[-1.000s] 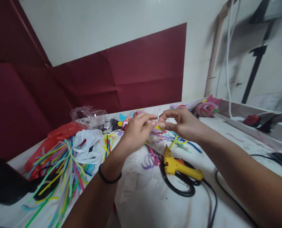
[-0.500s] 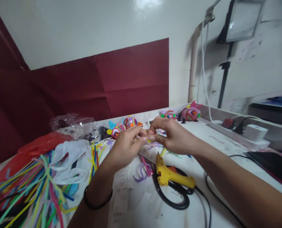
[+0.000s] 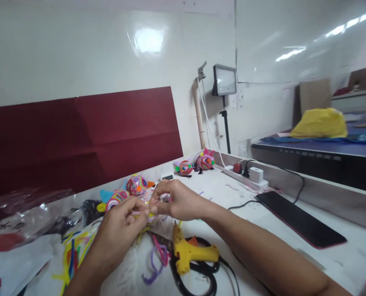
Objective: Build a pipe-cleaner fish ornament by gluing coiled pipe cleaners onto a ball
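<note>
My left hand (image 3: pixel 121 226) and my right hand (image 3: pixel 178 201) meet above the table, fingertips pinched together. Between them is a small yellow pipe cleaner piece (image 3: pixel 151 214), mostly covered by the fingers. Just below lies a yellow glue gun (image 3: pixel 191 253), resting across black-handled scissors (image 3: pixel 212 283). Pink and purple pipe cleaner bits (image 3: pixel 154 267) are beside the scissor blades. Behind my hands sit colourful striped fish-like figures (image 3: pixel 136 185), one with blue and yellow parts partly hidden by my left hand.
Two more figures (image 3: pixel 205 160) stand in the far corner. A white power strip (image 3: pixel 246 179) and a black phone (image 3: pixel 300 218) lie to the right, with cables nearby. Loose pipe cleaners (image 3: pixel 73 255) and plastic bags (image 3: pixel 31 213) occupy the left. A lamp (image 3: pixel 226 81) stands behind.
My view has swung to the right and up, so more of the room at right shows. Both hands keep their pinch on the yellow piece.
</note>
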Demonstrator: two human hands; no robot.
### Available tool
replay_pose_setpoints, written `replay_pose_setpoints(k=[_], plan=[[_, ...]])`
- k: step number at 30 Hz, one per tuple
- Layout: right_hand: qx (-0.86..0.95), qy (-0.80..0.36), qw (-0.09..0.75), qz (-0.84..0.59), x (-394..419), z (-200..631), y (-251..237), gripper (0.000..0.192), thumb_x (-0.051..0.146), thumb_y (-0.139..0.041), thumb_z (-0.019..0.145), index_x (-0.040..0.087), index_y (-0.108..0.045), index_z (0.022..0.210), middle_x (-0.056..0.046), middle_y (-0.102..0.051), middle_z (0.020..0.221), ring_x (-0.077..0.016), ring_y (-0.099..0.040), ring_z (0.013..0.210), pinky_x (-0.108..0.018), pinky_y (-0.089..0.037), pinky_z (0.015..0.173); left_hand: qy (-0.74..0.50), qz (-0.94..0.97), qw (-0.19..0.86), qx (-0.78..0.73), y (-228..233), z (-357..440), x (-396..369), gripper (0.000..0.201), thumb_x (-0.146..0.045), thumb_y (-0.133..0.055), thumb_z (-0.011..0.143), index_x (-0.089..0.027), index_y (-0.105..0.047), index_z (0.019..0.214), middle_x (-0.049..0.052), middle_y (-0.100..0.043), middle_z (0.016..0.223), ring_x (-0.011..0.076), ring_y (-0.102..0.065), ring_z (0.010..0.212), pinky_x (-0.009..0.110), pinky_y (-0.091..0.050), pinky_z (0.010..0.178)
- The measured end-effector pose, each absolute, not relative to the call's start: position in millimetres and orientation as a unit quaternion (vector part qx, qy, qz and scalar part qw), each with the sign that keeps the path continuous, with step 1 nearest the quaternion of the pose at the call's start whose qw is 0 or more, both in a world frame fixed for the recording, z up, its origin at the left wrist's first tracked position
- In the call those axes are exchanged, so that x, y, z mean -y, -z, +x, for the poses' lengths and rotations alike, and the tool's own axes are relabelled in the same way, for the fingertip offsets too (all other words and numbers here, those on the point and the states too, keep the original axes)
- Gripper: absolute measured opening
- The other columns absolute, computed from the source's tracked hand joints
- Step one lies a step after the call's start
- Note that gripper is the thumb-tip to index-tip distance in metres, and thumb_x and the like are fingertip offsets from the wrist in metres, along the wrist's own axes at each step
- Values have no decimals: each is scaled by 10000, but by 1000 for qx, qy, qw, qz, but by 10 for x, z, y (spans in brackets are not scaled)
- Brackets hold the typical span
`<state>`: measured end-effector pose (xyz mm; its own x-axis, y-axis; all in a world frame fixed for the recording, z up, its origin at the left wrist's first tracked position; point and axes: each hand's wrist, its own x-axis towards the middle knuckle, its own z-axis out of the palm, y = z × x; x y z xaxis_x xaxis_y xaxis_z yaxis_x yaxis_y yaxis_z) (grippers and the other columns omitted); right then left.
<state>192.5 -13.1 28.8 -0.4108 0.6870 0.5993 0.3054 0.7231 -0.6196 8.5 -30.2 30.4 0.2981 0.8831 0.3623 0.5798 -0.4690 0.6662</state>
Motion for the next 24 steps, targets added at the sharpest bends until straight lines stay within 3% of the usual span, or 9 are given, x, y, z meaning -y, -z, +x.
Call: replay_pose_setpoints(k=[4, 10, 19, 24], plan=[[802, -238, 463, -294, 110, 1923, -278, 44, 165, -705, 733, 174, -662, 740, -8, -660, 758, -169, -606, 795, -272, -450, 765, -358, 759, 235, -490, -301, 64, 295, 215, -427, -534, 765, -226, -562, 696, -92, -414, 399, 75, -295, 311, 201, -201, 343], [771, -296, 488, -283, 92, 1926, -276, 76, 198, -722, 698, 175, -654, 723, 1, -653, 760, -157, -596, 749, -260, -445, 724, -373, 729, 249, -517, -323, 37, 276, 300, -528, -571, 694, -229, -545, 700, -92, -408, 332, 93, -335, 285, 201, -244, 333], [718, -386, 485, -316, 140, 1925, -276, 207, 274, -774, 603, 149, -612, 633, 19, -588, 633, -130, -510, 621, -259, -413, 628, -412, 699, 342, -474, -239, 137, 238, 230, -429, -616, 711, -216, -535, 679, -95, -385, 305, 79, -326, 294, 192, -266, 362], [740, -410, 443, -297, 142, 2040, -277, 170, 273, -716, 683, 128, -655, 746, -12, -626, 692, -152, -555, 654, -290, -441, 670, -426, 674, 393, -459, -249, 201, 292, 231, -410, -617, 709, -209, -507, 683, -104, -381, 315, 64, -321, 286, 178, -232, 354]])
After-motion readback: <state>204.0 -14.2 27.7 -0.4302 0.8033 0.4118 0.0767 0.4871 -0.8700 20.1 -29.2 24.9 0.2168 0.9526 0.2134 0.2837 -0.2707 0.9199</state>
